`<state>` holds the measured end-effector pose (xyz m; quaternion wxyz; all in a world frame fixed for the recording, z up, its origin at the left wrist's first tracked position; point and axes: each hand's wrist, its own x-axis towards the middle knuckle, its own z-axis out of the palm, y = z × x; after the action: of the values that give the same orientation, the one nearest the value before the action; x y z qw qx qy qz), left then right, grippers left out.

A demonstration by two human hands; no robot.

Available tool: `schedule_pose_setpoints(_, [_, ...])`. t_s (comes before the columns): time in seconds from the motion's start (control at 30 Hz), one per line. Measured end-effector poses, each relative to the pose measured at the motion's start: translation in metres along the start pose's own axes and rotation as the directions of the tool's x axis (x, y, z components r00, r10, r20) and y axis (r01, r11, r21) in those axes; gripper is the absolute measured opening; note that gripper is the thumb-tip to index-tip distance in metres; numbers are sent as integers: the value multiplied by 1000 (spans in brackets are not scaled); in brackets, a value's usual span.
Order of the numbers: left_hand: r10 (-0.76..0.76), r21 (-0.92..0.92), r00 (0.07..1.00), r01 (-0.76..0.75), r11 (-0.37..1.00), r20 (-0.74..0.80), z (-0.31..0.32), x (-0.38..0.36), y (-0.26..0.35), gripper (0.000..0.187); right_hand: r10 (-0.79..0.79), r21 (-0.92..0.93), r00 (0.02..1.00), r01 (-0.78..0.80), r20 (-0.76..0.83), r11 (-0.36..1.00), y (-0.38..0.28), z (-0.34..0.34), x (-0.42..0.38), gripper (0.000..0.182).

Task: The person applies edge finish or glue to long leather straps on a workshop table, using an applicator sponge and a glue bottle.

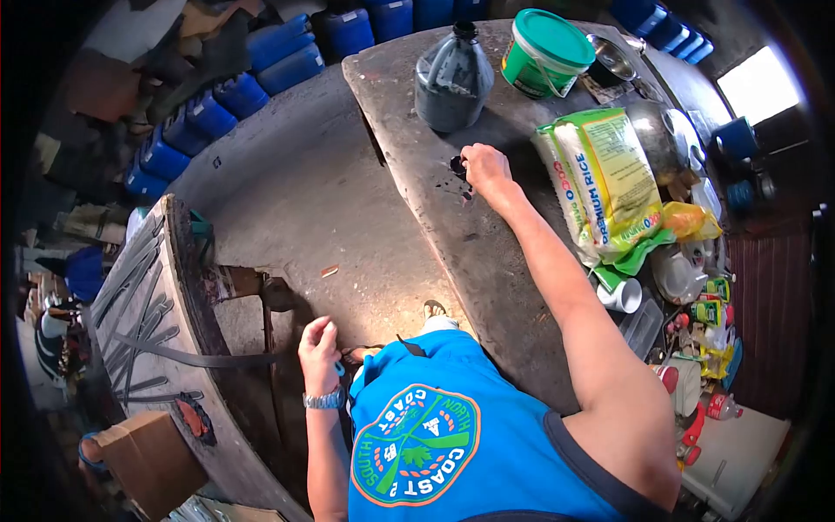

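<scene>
My right hand (487,169) reaches over the dark worktable (426,196). Its fingers are pinched together right beside a small black patch (457,165) and scattered black specks; what they hold, if anything, is hidden. Just beyond that hand stands a grey, soiled plastic jug (452,83) with a black neck. My left hand (320,352), with a metal watch (325,398) on its wrist, hangs low by my body, fingers curled and nothing visible in them. Left of it, a black strap (204,358) reaches out from the wooden bench (178,261), where several dark strips lie.
Behind the jug is a green bucket (546,54) with a teal lid, next to a metal pot (611,59). A rice bag (604,183) lies right of my forearm, with a white cup (620,296) nearby. Blue jerrycans (291,68) line the wall. A cardboard box (150,461) sits at lower left.
</scene>
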<state>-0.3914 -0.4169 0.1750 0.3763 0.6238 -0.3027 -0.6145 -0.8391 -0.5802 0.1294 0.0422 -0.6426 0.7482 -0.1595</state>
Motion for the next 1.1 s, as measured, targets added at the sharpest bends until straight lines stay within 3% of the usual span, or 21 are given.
schedule_pose_setpoints(0.13, [-40,4,983,42,999,-177,-43,-14,-13,13,-138,-107,990,139,12,985,0,14,12,9])
schedule_pose_setpoints(0.23, [-55,-10,976,54,999,-211,-63,-20,-16,12,-200,-152,980,200,14,968,1,21,15,8])
schedule_pose_setpoints(0.37, [-26,6,970,28,1000,-242,-86,-20,-16,14,-67,-72,998,66,-14,995,2,6,10,8])
schedule_pose_setpoints(0.43, [-19,38,942,34,999,-335,-103,-21,-16,15,228,183,972,-234,55,955,-18,-36,2,18])
schedule_pose_setpoints(0.47, [10,45,946,5,999,-325,-114,-22,-16,17,279,273,958,-287,71,918,-28,-50,-2,23])
schedule_pose_setpoints(0.5, [-4,61,923,30,998,-385,-131,-18,-26,17,285,398,958,-272,26,876,-42,-60,-8,24])
schedule_pose_setpoints(0.53, [175,249,890,-72,966,-421,-155,-7,-50,18,281,512,959,-253,22,821,-45,-58,-10,24])
schedule_pose_setpoints(0.57, [196,212,873,-109,971,-447,-171,-5,-53,19,210,612,978,-170,6,772,-47,-54,-13,21])
schedule_pose_setpoints(0.67, [246,226,705,-124,966,-665,-195,6,-91,16,155,817,987,-122,40,564,-16,-13,-10,23])
schedule_pose_setpoints(0.7, [129,53,659,-135,989,-741,-207,13,-106,14,201,816,963,-260,180,516,-38,-18,-12,15])
schedule_pose_setpoints(0.73, [65,21,596,-80,997,-800,-216,15,-105,16,150,842,940,-341,307,417,-56,-16,-8,11])
schedule_pose_setpoints(0.77, [37,-14,522,-92,996,-852,-227,22,-112,19,56,889,943,-328,328,320,-66,4,-2,10])
schedule_pose_setpoints(0.8, [11,-41,462,-102,994,-887,-268,29,-109,22,-40,850,902,-390,430,354,-124,2,-2,12])
schedule_pose_setpoints(0.83, [5,-51,430,-119,992,-903,-271,42,-113,25,-75,839,884,-406,461,361,-147,12,8,13])
schedule_pose_setpoints(0.9, [-17,-79,391,-141,987,-920,-290,60,-116,31,-143,818,846,-433,514,378,-244,14,6,16])
schedule_pose_setpoints(0.97, [-3,-69,410,-147,987,-912,-300,91,-124,42,-265,811,796,-419,544,408,-338,18,7,18])
schedule_pose_setpoints(1.07, [40,-7,389,-118,993,-920,-325,131,-114,46,-487,807,643,-474,591,354,-448,62,20,15])
schedule_pose_setpoints(1.1, [51,-7,443,-127,992,-895,-331,143,-117,41,-548,802,587,-463,596,376,-487,69,21,14])
